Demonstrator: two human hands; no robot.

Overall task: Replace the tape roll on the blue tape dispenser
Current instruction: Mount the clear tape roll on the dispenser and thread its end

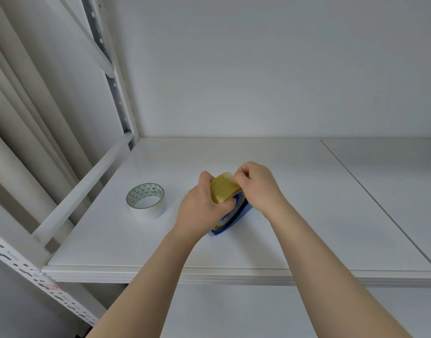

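Note:
A blue tape dispenser (236, 219) stands on the white shelf (295, 203), mostly hidden behind my hands. A yellowish tape roll (224, 189) sits in it. My left hand (202, 208) wraps around the roll and the dispenser from the left. My right hand (258, 186) pinches the roll's upper edge between thumb and fingers, apparently at the tape's loose end. A second roll of white tape (146, 201), with a green triangle pattern inside its core, lies flat on the shelf to the left, apart from both hands.
The shelf's front edge (234, 276) runs across below my forearms. A white metal upright (117, 93) and side rail (82, 189) bound the shelf on the left. A seam (380, 206) between shelf boards runs diagonally on the right. The white back wall stands behind.

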